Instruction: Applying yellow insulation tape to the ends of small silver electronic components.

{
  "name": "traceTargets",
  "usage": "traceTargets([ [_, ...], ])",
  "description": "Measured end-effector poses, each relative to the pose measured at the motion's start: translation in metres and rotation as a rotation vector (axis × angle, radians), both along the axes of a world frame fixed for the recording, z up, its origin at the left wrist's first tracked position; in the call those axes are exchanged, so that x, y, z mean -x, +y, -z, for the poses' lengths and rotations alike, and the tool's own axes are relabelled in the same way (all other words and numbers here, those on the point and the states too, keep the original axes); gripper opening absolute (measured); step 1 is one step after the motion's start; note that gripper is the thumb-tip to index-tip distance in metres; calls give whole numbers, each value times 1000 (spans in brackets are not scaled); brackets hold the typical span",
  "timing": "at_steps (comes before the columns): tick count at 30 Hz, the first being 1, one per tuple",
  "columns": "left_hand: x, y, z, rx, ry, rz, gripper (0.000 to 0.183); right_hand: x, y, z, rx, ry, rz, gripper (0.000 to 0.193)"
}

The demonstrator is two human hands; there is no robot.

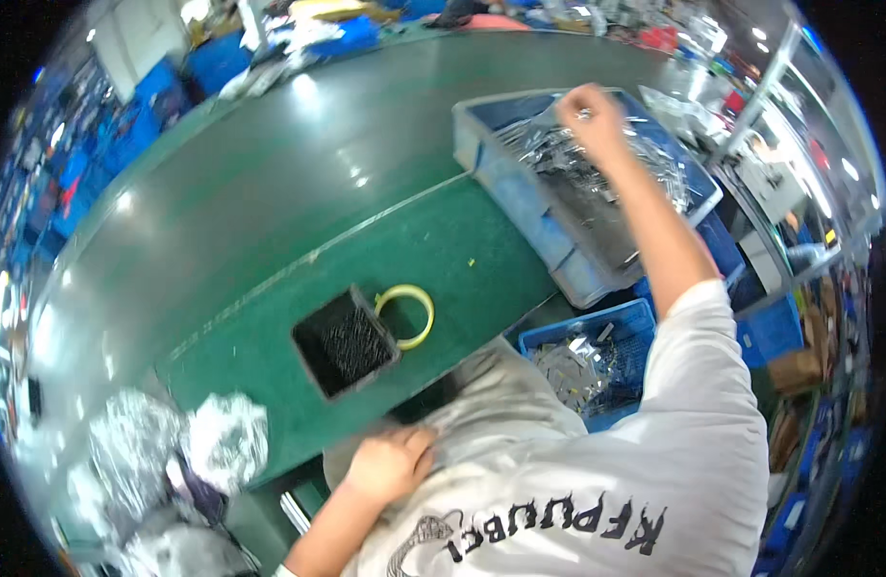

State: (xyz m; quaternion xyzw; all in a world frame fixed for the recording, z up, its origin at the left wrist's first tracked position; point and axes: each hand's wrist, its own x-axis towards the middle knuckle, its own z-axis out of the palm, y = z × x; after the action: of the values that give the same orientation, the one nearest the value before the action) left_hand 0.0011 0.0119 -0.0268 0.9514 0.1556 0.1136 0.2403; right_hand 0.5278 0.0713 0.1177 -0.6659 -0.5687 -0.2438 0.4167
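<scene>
Here, over the blue crate (523, 199), its long axis running toward lower right, your right hand (591, 115) curls; I can't tell whether it or your left hand (392, 465) grips anything.

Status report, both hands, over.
Right hand over large blue plastic bin of shiny silvery pieces, grip blurred. Left hand by white printed shirt, palm hidden. No obstruction visible.
</scene>
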Motion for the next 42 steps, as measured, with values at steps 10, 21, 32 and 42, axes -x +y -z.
traceTargets([
  [10,-4,-2,-18,199,-387,-158,50,215,-114,-13,300,151,-878,10],
  [21,3,-19,-10,680,-341,-325,17,264,-65,115,488,258,-848,25],
  [32,1,-16,-8,941,-310,-478,21,220,-95,125,785,-93,-355,42],
  [42,-5,-11,-3,1364,-563,-532,13,248,-88,147,633,110,-369,14],
])
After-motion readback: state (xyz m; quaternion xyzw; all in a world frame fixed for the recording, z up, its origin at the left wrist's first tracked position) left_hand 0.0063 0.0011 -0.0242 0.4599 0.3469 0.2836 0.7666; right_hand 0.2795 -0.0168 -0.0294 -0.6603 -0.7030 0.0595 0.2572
